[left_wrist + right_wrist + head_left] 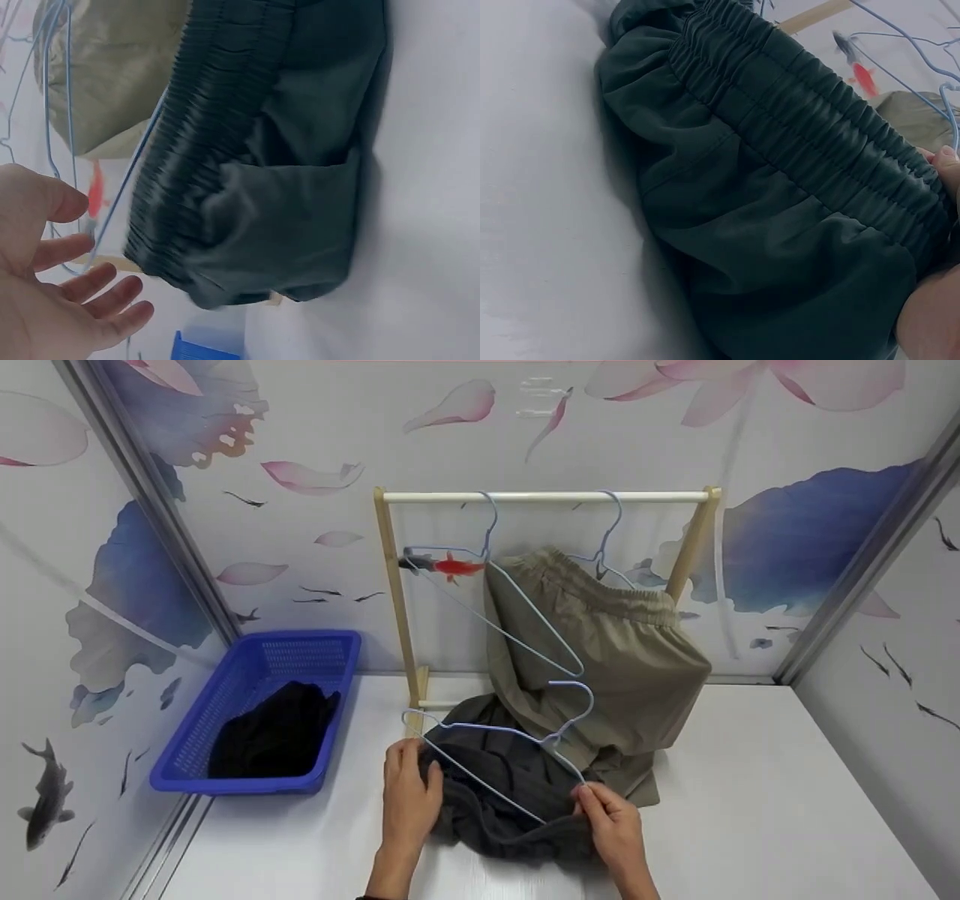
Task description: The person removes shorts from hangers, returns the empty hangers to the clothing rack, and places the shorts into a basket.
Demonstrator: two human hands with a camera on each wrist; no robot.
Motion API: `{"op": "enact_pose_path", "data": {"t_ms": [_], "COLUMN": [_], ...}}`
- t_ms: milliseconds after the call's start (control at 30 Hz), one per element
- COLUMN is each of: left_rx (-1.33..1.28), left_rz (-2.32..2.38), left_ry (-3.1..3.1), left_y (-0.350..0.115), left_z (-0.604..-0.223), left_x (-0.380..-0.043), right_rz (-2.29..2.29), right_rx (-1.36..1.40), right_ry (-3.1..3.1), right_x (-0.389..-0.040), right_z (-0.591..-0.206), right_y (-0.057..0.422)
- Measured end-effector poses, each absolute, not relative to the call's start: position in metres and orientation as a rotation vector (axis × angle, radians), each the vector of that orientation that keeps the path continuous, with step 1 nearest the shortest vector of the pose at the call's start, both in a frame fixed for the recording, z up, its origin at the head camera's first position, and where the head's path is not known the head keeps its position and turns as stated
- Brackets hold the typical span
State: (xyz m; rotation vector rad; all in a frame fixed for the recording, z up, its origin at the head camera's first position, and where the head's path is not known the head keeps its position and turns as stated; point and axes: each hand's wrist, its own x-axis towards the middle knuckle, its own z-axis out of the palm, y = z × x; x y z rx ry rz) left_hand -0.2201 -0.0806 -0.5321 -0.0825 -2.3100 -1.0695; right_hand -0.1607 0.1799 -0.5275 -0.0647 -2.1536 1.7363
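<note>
Dark grey elastic-waist pants [517, 840] lie bunched on the table, their leg length hidden in the folds. A blue wire hanger [480, 726] sits with its lower part inside the waistband [810, 112], hook upward. My right hand [611, 825] pinches the waistband at the right, close to the hanger's right arm; the right wrist view shows only part of that hand. At the hanger's left end is my left hand [409, 799], its fingers [112, 296] loosely spread and apart from the waistband in the left wrist view.
Behind stands a wooden rack with a white rail [547, 497]. From it hang a bare hanger [536, 607] and khaki elastic-waist pants [600, 660], whose lower part reaches the table. A blue basket [169, 769] on the left holds a black garment [274, 731]. Printed panels enclose the table.
</note>
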Motion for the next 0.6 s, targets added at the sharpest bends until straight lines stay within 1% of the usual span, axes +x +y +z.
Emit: {"op": "enact_pose_path", "data": {"t_ms": [400,600], "left_rx": [-0.412,-0.564], "left_rz": [-0.779,-0.679], "left_ry": [-2.18,-2.182], "left_y": [-0.064,-0.054], "left_z": [-0.51,-0.506], "left_x": [-0.223,-0.227], "right_rz": [1.685,1.693], "right_rx": [-0.018,0.018], "right_ry": [-2.167,-2.161], "right_x": [-0.163,-0.163], "right_z": [-0.527,-0.528], "right_y": [0.18,0.179]}}
